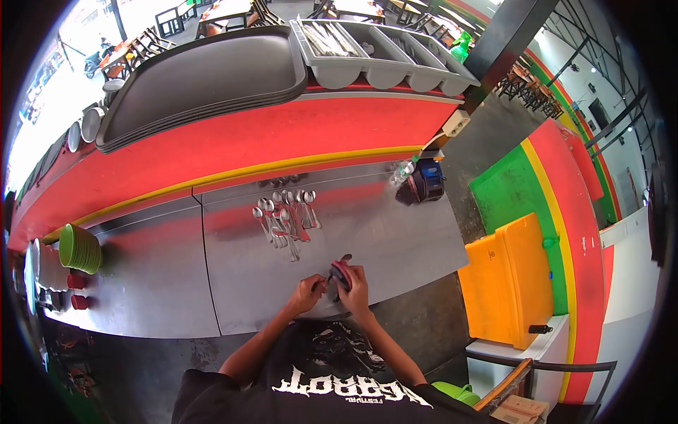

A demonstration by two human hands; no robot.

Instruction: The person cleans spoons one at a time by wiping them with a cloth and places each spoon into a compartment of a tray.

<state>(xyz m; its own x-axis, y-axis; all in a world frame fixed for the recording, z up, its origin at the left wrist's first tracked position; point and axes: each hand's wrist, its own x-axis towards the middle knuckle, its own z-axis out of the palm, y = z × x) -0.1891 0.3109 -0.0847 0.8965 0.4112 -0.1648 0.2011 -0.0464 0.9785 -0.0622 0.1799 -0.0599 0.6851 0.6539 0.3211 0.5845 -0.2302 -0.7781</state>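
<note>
**Cutlery polish at the counter's edge — a slip is the risk**

I hold a red cloth (341, 272) bunched around a piece of cutlery (345, 258) just above the near edge of the steel counter (395, 233), close in front of my chest. My right hand (354, 286) is closed around cloth and utensil together; my left hand (308, 292) pinches what looks like the handle end poking out toward it, though that end is too small to make out for certain. Both hands touch across the cloth.

Just beyond them lies a loose heap of spoons (286, 215), bowls pointing away, overlapping one another. Farther right on the counter sit a dark blue container (426, 180) and a clear bottle (402, 171) beside it. Above, on the red ledge, rest stacked dark trays (201, 78) and a grey cutlery organiser (385, 53); green plates (79, 247) stand far left.

My judgement — the cloth hides most of the utensil, so a slack grip could let the smooth metal slide out and drop past the counter's edge to the floor. A wide elbow swing could also nudge the spoon heap and scatter it.
</note>
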